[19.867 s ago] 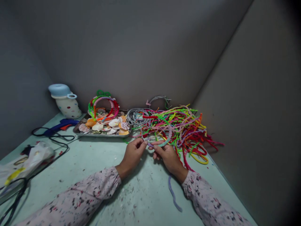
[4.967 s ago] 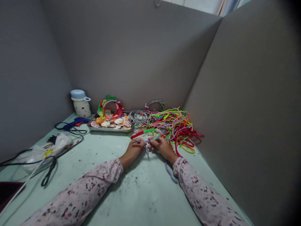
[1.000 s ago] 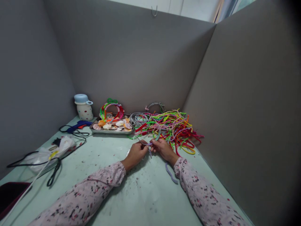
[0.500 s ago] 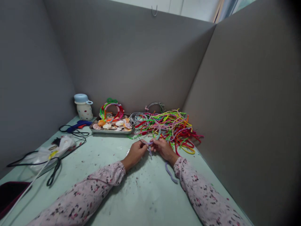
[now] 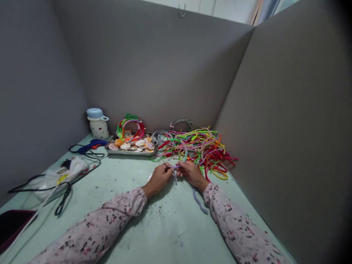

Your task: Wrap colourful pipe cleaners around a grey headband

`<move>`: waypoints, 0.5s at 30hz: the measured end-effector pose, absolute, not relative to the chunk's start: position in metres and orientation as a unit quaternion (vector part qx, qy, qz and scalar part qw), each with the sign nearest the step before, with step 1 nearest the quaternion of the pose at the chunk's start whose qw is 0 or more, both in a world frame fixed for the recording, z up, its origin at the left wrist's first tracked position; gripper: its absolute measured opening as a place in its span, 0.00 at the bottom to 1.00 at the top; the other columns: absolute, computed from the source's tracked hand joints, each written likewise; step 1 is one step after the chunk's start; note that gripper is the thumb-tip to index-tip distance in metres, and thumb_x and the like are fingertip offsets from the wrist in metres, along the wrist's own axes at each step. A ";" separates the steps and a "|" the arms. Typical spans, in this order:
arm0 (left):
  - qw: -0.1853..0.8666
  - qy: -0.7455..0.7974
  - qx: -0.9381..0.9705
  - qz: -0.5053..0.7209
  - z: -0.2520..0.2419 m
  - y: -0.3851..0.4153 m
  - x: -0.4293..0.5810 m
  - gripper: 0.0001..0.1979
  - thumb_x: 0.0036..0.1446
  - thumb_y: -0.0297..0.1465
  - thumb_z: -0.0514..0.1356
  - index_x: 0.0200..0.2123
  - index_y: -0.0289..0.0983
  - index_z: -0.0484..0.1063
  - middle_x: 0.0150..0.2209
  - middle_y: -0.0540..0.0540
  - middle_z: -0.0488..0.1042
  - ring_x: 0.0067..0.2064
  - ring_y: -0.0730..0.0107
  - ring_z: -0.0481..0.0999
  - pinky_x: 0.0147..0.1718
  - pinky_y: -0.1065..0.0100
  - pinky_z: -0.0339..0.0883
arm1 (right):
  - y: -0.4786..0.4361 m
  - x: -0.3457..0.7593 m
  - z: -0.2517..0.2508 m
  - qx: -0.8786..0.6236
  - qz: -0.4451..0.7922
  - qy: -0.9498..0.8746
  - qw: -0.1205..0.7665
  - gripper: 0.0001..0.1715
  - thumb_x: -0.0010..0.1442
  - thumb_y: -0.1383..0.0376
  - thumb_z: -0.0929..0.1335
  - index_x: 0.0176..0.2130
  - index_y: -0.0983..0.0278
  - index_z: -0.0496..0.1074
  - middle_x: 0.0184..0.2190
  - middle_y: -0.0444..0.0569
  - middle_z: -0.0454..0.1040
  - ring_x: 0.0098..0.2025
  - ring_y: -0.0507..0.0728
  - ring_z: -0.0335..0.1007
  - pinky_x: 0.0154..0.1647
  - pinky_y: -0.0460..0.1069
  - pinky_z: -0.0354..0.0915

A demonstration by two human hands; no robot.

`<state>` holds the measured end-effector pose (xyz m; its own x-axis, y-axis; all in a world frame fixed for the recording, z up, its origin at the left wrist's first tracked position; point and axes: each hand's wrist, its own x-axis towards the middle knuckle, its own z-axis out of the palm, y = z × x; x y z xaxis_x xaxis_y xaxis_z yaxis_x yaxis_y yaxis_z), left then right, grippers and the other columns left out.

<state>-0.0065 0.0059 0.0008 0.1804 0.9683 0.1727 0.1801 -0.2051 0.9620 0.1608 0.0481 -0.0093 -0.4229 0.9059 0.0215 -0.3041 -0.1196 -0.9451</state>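
Both hands meet over the middle of the table, pinching a lilac pipe cleaner between them. My left hand closes thumb and fingers on its left part, where a thin wire end sticks up. My right hand grips it a short way to the right. One lilac end hangs down between the hands. A curved pale green band rises just beyond the fingers and looks joined to the held piece. Beside my right wrist, another lilac length lies on the table.
Behind the hands lies a heap of coloured pipe cleaners, with coiled grey wire to its left. A metal tray holds shells and colourful hoops. At left are a bottle, a blue tool, black cable and a plastic bag. Grey panels enclose the table.
Both hands stay almost in place with their grip on the lilac pipe cleaner. Its hanging end has shifted very slightly.
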 end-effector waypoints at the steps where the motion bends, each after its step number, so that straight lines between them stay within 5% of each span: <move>1: 0.437 0.454 0.632 0.452 0.000 0.007 -0.006 0.13 0.56 0.39 0.55 0.30 0.34 0.67 0.18 0.54 0.63 0.19 0.76 0.60 0.19 0.73 0.54 | 0.048 0.161 -0.009 -0.303 0.685 -0.492 0.443 0.16 0.54 0.55 0.71 0.32 0.66 0.75 0.23 0.47 0.74 0.22 0.50 0.69 0.20 0.43 0.60; 15: 0.385 0.484 0.626 0.476 0.000 0.009 -0.005 0.10 0.53 0.35 0.57 0.28 0.34 0.70 0.20 0.52 0.67 0.21 0.75 0.63 0.22 0.73 0.57 | 0.048 0.161 -0.010 -0.312 0.676 -0.494 0.449 0.16 0.54 0.54 0.71 0.32 0.65 0.73 0.23 0.46 0.73 0.22 0.50 0.69 0.20 0.43 0.61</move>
